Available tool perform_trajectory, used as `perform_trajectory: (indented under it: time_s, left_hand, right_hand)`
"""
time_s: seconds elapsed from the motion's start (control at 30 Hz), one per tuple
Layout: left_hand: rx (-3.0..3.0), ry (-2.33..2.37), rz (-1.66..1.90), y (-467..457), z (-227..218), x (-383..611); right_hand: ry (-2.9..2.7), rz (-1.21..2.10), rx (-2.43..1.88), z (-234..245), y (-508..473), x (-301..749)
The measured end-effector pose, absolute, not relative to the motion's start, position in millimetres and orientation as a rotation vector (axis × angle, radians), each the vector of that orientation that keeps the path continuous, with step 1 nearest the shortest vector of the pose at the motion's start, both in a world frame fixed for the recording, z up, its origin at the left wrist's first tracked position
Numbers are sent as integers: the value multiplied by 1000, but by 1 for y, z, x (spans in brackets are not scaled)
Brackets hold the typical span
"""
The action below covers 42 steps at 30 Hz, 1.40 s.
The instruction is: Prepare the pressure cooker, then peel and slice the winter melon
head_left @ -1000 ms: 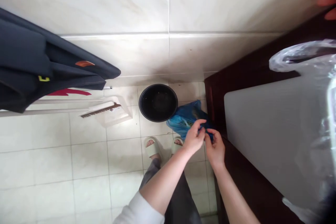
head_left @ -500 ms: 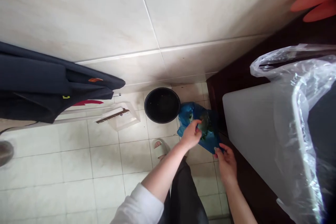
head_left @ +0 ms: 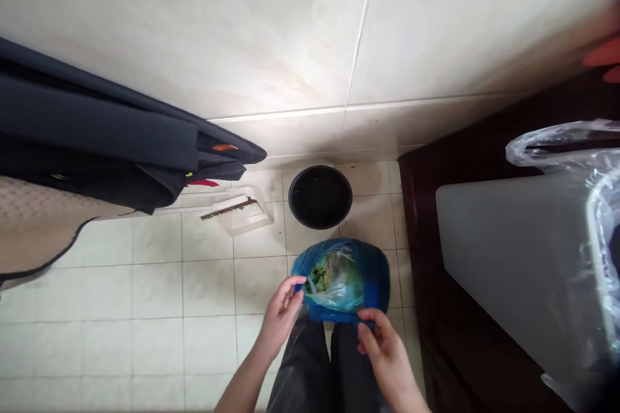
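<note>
Head view: blue bag (head_left: 376, 271) is held open at near centre, left rim pinched by left hand (head_left: 281, 311), near-right rim by right hand (head_left: 383, 347); black bucket (head_left: 320, 199) is seen on far side.

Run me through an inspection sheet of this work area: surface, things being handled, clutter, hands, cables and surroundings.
Surface: pale tiled floor, with a few dark specks.
Things being handled: blue bag, mouth open, with leafy greens inside.
Clutter: round black bin near the wall, just beyond the bag; brush at a dustpan to its left.
Hands: left hand and right hand each pinch the bag's near edge.
Cables: none certain; the dark line edging the tan fabric may be trim.
Surroundings: tiled wall ahead; dark fabric at left; grey container with clear plastic at right.
</note>
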<state>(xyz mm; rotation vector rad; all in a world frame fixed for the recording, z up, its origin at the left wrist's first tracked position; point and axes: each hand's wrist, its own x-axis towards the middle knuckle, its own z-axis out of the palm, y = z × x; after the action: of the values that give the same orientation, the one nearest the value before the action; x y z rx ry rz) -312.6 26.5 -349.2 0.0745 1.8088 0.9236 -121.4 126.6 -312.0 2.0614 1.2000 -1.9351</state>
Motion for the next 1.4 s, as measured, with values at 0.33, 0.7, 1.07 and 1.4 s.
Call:
perform_trajectory:
  time_s: [0.33,0.7,1.07,1.4]
  left_hand:
    - [399,1959,976,67,-404,-406]
    - [382,1969,875,159,-434,-480]
    - [774,2222,652,225,-446,-527]
    - [869,2093,458,204,-467,-521]
  right_hand:
    - [453,-2377,2322,-392,114,-171]
    - [562,-2529,2349,-411,96,-232]
    - [612,-2740,2212,-413,215,-260]
    - [834,-2513,2200,-440,232,-272]
